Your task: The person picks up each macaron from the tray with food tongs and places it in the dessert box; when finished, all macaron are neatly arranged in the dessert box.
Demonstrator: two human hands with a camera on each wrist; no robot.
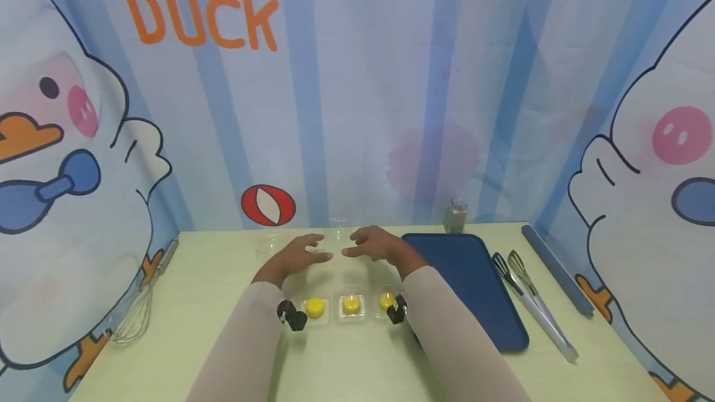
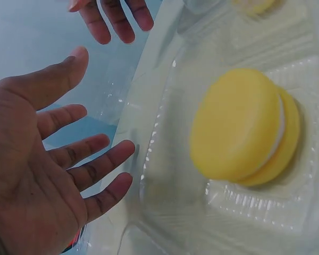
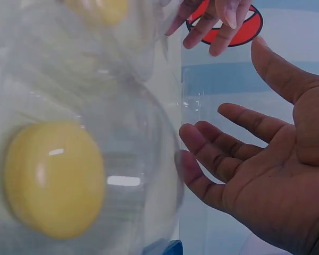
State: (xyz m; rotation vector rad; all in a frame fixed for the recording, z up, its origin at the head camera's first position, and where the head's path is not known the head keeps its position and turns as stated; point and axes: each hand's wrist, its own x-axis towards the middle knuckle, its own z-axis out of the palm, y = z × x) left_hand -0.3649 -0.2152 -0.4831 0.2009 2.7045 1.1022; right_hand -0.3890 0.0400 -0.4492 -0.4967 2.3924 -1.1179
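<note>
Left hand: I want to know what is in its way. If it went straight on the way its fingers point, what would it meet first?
Probably the right hand: the left hand points at it, fingertips nearly meeting above the clear tray.

three yellow macarons point(image 1: 350, 304) sit in a row in an open clear plastic tray point(image 1: 335, 318), lid point(image 1: 313, 242) raised behind.
</note>
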